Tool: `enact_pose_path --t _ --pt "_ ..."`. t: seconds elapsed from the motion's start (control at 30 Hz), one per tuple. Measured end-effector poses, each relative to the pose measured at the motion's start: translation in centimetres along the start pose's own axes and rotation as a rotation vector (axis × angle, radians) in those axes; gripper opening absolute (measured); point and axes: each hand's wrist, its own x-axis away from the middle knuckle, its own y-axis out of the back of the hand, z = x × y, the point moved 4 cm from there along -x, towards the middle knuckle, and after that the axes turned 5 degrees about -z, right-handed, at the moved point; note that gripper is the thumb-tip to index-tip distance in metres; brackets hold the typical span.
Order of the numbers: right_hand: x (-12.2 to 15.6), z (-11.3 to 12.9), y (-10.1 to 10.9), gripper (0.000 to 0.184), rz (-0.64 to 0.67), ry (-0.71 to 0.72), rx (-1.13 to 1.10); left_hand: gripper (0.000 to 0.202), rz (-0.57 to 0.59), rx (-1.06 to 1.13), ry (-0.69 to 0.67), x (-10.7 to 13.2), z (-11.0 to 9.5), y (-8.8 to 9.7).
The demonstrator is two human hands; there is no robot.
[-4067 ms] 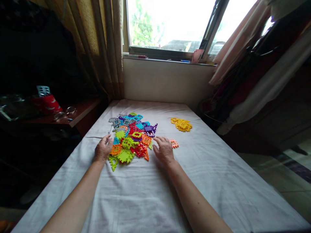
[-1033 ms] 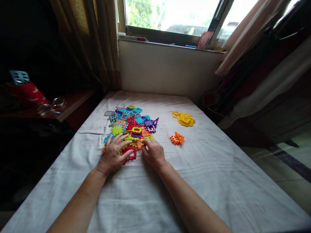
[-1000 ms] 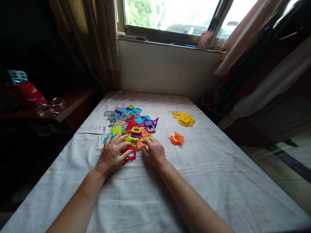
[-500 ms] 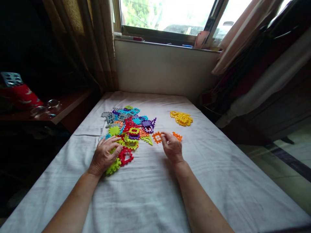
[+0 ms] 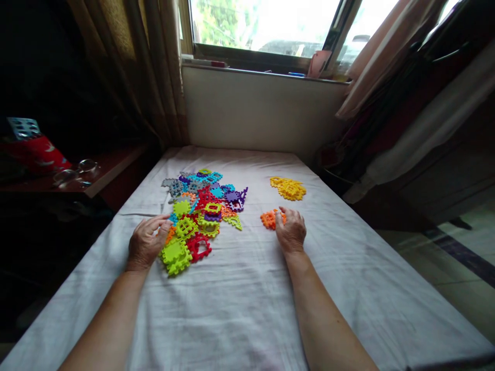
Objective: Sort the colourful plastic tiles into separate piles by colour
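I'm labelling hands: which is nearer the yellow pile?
Right: the right hand is just this side of the yellow pile; the left hand is far left of it, beside the multicoloured pile.

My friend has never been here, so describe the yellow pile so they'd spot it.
Below the window, find the pale sheet and look right in its far half. The yellow pile lies just beyond the right hand and the orange pieces. It's entirely yellow, unlike the multicoloured heap on the left.

Left grip [image 5: 146, 242] bare; right grip [image 5: 292, 232] bare; tapering forearms [image 5: 327, 309] bare.
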Motion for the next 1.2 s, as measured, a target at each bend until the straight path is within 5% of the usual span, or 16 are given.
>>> enact_pose_path --t 0.2,0.33,0.6,0.9,1.03,1.2 --pt "0.9 7.1 -1.9 0.024 0.286 0.3 -0.089 0.037 0.006 0.018 0.081 0.0 0.6 -0.1" --pt "0.9 11.0 -3.5 0.023 0.463 0.33 -0.017 0.037 0.026 0.032 0.125 0.1 0.7 -0.2" --pt "1.7 12.9 -5.2 0.021 0.545 0.299 0.032 0.035 0.073 0.051 0.165 0.0 0.5 -0.7" --pt "1.7 10.8 -3.7 0.01 0.439 0.156 -0.212 0.037 0.079 0.048 0.151 0.1 0.7 -1.0" --pt "0.5 6.9 -1.7 0.01 0.337 0.092 -0.218 0.037 0.073 0.051 0.152 0.1 0.5 -0.8" --pt "-0.9 0.8 1.4 0.021 0.207 -0.12 0.081 0.037 0.074 0.056 0.149 0.1 0.4 -1.0"
